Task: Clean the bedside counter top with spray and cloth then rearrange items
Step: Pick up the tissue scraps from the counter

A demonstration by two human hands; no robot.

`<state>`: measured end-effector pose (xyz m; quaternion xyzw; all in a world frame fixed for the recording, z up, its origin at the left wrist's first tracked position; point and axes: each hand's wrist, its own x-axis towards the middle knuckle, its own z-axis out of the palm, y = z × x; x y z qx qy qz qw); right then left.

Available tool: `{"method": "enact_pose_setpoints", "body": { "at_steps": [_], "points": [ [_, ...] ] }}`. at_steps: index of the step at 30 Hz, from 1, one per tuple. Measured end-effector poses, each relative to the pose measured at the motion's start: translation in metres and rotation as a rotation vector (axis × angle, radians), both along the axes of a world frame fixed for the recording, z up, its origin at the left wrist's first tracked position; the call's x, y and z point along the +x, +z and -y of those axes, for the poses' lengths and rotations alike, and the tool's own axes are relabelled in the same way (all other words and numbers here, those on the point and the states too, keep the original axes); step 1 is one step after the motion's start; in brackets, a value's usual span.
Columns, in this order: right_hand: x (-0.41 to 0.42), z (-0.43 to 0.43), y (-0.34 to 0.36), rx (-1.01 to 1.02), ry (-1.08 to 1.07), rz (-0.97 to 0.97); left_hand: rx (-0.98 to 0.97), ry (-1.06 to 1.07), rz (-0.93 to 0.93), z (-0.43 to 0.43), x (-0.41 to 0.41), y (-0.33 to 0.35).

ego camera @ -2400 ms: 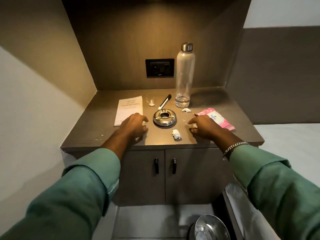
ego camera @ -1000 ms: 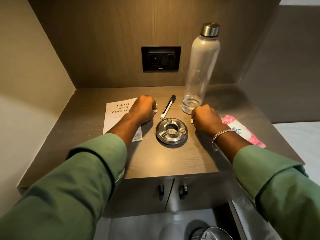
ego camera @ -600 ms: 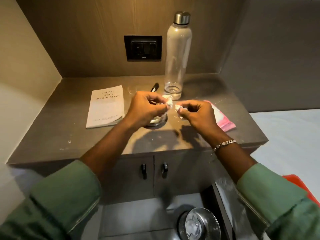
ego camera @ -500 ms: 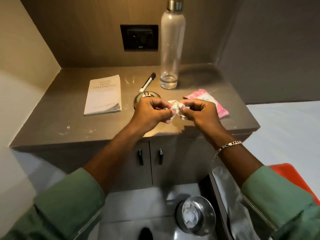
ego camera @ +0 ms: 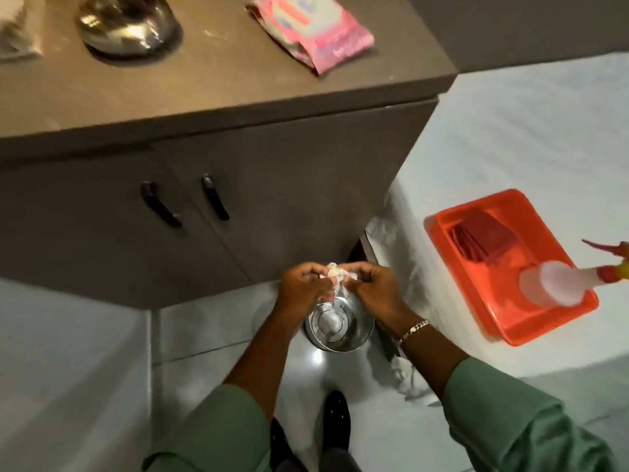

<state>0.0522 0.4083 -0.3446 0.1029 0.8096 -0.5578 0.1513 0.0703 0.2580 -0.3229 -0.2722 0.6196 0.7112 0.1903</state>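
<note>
My left hand (ego camera: 303, 282) and my right hand (ego camera: 372, 284) together hold a wad of crumpled white paper scraps (ego camera: 337, 272), low in front of the cabinet and right above a shiny steel bin (ego camera: 337, 330) on the floor. On the brown counter top (ego camera: 211, 83) lie a steel ashtray (ego camera: 127, 27) and a pink wipes packet (ego camera: 313, 30). A spray bottle (ego camera: 554, 284) and a folded red cloth (ego camera: 480, 238) sit in an orange tray (ego camera: 476, 301) on the white bed at right.
The cabinet has two doors with black handles (ego camera: 185, 204). A corner of a book (ego camera: 17, 32) shows at the top left of the counter. My black shoe (ego camera: 335, 417) stands on the pale tiled floor below the bin. The bed (ego camera: 527, 137) borders the cabinet on the right.
Both hands picked the paper scraps off the counter, brought them together and carried them down off the counter to above the bin. My view tilted down and right, showing the tray.
</note>
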Motion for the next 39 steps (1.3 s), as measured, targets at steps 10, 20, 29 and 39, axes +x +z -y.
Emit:
{"method": "enact_pose_setpoints", "body": {
  "at_steps": [10,20,29,39],
  "points": [
    [0.018,-0.046,-0.147,0.064,-0.176,0.221,0.065,-0.127,0.237,-0.034,0.017,-0.13],
    [0.006,0.013,0.055,-0.141,0.048,-0.037,-0.183,0.055,-0.124,0.019,0.021,0.053],
    [-0.051,0.155,0.281,-0.179,0.422,-0.43,-0.328,0.47,-0.484,0.175,0.007,0.262],
    [-0.147,0.366,0.309,0.253,0.513,-0.487,-0.851,0.549,-0.11,0.353,-0.081,0.28]
  ]
}}
